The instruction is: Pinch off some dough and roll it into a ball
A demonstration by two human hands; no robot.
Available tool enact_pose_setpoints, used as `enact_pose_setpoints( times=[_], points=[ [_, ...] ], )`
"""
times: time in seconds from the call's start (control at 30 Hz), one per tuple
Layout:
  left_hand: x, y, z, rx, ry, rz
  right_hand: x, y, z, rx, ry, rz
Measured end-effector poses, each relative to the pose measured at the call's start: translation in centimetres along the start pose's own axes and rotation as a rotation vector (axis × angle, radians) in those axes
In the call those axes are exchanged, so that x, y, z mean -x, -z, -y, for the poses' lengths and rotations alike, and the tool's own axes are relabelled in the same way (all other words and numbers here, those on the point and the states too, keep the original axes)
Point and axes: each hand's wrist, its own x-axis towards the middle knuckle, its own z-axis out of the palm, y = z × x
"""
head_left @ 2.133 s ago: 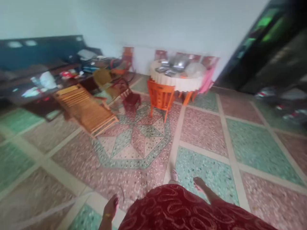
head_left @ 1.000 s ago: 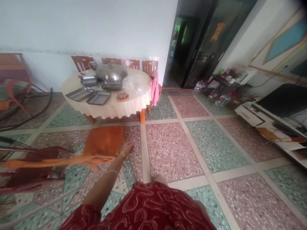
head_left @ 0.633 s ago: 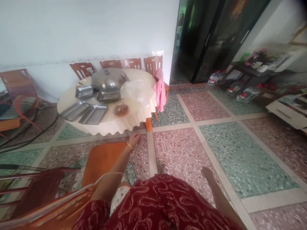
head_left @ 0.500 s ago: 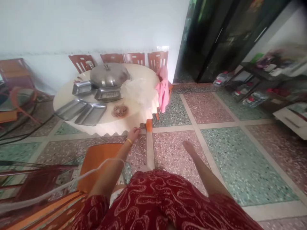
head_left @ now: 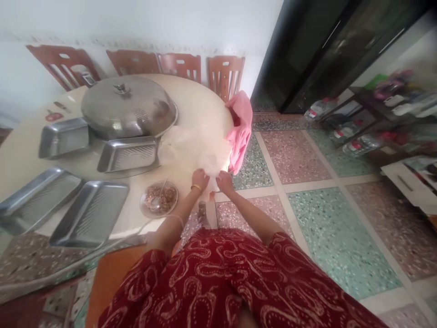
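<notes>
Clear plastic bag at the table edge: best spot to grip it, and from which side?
Probably the near hem of the clear plastic bag, where it bunches at the table rim. It lies slack and flat, so there is little else to pinch. Come from the person's side, low over the edge, as the left hand and right hand both do.

A single head-worn camera looks steeply forward and down from standing height, close over a round table (head_left: 191,102) edge, with tiled floor (head_left: 341,218) to the right.
</notes>
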Motion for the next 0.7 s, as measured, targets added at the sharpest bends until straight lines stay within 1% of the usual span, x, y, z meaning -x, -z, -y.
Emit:
enact_pose_setpoints(
  times=[0.1, 0.2, 0.23, 0.33, 0.4, 0.47, 0.53, 0.6, 0.67, 0.7],
  points=[
    [-4.1, 1.0, -0.8, 0.04, 0.032, 0.065, -5.1, 3.0, 1.2, -0.044, -0.014, 0.064],
    [-7.4, 2.6, -1.2, 0.063, 0.085, 0.058, -10.4, 6.3, 3.0, -0.059, 0.031, 0.125],
    [-8.2, 3.2, -1.3, 0.056, 0.098, 0.04, -12.1, 7.3, 3.6, -0.03, 0.069, 0.134],
    [-9.5, 4.6, -1.4, 0.006, 0.121, -0.024, -17.1, 9.1, 5.0, 0.267, 0.272, 0.148],
    [-10.0, 5.0, -1.6, -0.03, 0.141, -0.071, -20.4, 9.3, 5.7, 0.411, 0.376, 0.168],
    [-10.8, 5.0, -1.8, -0.058, 0.174, -0.133, -23.6, 8.8, 6.4, 0.425, 0.429, 0.209],
    [-11.9, 4.9, -1.8, -0.084, 0.224, -0.214, -25.8, 7.9, 7.4, 0.434, 0.48, 0.252],
    [-12.8, 4.8, -1.6, -0.108, 0.295, -0.304, -26.2, 6.9, 8.4, 0.408, 0.581, 0.267],
    [-13.2, 4.8, -1.1, -0.125, 0.379, -0.382, -24.5, 5.7, 8.8, 0.308, 0.8, 0.287],
    [-13.2, 4.8, -0.9, -0.128, 0.42, -0.413, -23.0, 5.1, 8.7, 0.232, 0.954, 0.324]
  ],
)
